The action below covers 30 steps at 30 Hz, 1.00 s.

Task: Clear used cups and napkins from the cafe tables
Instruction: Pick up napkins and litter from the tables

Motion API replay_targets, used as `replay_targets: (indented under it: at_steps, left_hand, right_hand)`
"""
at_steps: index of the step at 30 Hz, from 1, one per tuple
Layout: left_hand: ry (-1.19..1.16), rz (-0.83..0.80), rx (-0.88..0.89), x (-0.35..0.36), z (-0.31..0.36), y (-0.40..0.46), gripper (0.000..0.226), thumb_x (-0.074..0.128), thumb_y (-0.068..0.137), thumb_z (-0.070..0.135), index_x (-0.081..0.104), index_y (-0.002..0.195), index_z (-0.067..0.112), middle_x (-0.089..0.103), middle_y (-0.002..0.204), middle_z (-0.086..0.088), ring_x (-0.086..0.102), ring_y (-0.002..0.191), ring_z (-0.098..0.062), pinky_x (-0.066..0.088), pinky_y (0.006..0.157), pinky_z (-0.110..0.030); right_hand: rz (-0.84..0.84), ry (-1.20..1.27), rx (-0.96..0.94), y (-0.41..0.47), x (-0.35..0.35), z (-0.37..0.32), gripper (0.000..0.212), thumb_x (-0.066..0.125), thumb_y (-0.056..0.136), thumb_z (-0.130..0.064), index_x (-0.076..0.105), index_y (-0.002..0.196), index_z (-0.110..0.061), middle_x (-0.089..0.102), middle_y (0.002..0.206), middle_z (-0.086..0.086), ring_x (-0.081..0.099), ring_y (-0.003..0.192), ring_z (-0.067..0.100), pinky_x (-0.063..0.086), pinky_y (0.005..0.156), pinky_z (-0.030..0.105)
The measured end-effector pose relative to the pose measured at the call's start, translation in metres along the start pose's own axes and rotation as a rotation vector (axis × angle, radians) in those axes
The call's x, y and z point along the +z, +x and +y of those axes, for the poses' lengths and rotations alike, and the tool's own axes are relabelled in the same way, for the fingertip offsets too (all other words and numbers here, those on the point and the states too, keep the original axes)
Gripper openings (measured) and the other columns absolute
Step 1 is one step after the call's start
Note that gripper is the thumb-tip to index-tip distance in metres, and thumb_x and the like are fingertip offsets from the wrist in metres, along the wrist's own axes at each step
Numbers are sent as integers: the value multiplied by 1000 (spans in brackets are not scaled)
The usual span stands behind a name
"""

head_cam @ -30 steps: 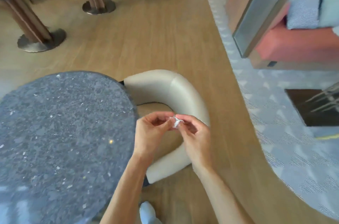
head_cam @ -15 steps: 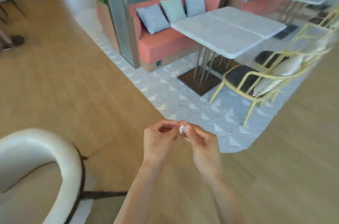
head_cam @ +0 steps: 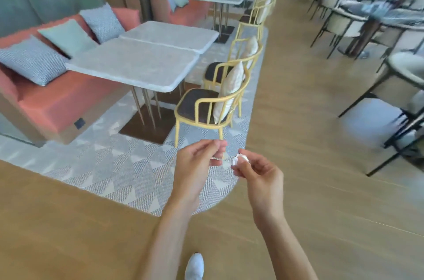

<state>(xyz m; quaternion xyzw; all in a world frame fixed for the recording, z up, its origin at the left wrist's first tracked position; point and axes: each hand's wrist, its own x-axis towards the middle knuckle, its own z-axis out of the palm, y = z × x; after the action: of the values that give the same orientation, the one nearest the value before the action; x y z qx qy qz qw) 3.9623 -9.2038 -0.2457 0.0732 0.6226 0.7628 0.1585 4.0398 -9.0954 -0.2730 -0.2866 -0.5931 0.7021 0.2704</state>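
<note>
From my head camera I see my 2 hands out in front of me, over the wood floor. My right hand pinches a small white napkin ball at my fingertips, with my other fingers curled in under it. I think I hold it tight and small like this so no bits fall while I carry it away. My left hand is just beside it, not touching the napkin ball. Its fingers are bent loosely and I see nothing in it. I think it is free so it can pick up the next thing. The napkin ball sits at the top of my right hand, between my 2 hands, up in the air. Past my hands is a yellow chair on a gray rug, next to a white table and a pink bench with cushions. I see no cups on that white table. More chairs stand far off on my right, but they look blurry. My shoe shows at the bottom.
</note>
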Motion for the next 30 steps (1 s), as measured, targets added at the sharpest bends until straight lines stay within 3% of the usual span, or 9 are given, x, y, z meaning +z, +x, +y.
replay_targets:
  at_steps: [5,10,16,19,24,30]
  left_hand:
    - [-42,-133,35,61,15,109,30,60,99,3,80,81,17,78,83,-2,69,78,-8,59,68,-23]
    - [-59,-273,5,139,20,199,39,58,99,1,81,74,21,78,82,0,69,77,-8,58,66,-22]
    - [-21,-378,-25,247,-12,268,20,57,100,0,76,101,5,76,90,-4,69,83,-10,60,71,-27]
    - [-17,-389,-8,307,-32,307,19,56,101,1,75,105,5,77,94,-4,70,86,-13,61,74,-30]
    - [-28,-384,39,421,-54,374,22,55,102,1,76,101,10,77,96,-4,72,92,-20,60,76,-32]
    - [-90,-361,94,548,-48,452,22,55,101,1,76,99,10,78,95,-4,72,91,-20,58,73,-28]
  right_hand:
    - [238,-5,3,108,-35,-27,7,69,94,0,75,97,-5,77,76,4,77,74,22,59,73,20]
    - [421,-66,-48,197,-76,-57,14,76,90,-9,80,93,-21,80,85,-2,78,81,10,49,72,6]
    - [539,13,-15,279,-134,-59,15,68,96,-14,83,95,-17,81,97,-4,77,91,12,49,106,38]
    - [565,14,-45,335,-176,-60,15,68,97,-14,82,99,-18,81,99,-3,77,91,13,52,103,39]
    - [556,72,-95,451,-248,-81,13,76,90,-9,82,99,-16,80,92,1,75,85,13,60,83,25]
    - [450,-5,-139,592,-308,-135,14,74,94,-10,79,106,-14,80,90,-2,75,82,10,59,96,37]
